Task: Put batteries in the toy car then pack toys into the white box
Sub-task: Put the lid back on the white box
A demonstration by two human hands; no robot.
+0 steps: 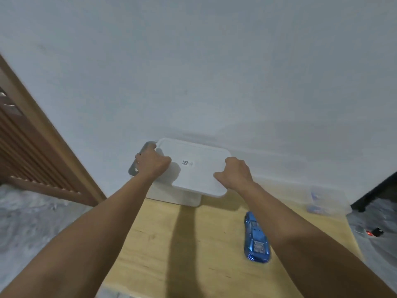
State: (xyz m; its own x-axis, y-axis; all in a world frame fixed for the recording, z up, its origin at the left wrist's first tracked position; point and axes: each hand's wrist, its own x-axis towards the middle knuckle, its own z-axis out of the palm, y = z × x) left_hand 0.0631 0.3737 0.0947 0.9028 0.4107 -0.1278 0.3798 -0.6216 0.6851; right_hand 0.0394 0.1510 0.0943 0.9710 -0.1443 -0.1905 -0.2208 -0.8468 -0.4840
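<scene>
A white box (176, 197) stands at the far edge of the wooden table (193, 244), against the wall. Its white lid (199, 177), with a small code sticker, is tilted up off the box. My left hand (153, 163) grips the lid's left end, beside a grey handle (137, 160). My right hand (236, 173) grips the lid's right edge, thumb on top. A shiny blue toy car (256, 238) lies underside up on the table, near my right forearm. No batteries show.
A clear plastic container (326, 201) with something blue inside sits at the table's far right. A wooden slatted frame (32, 147) leans at the left. A power strip with a red light (372, 232) lies on the grey floor at the right.
</scene>
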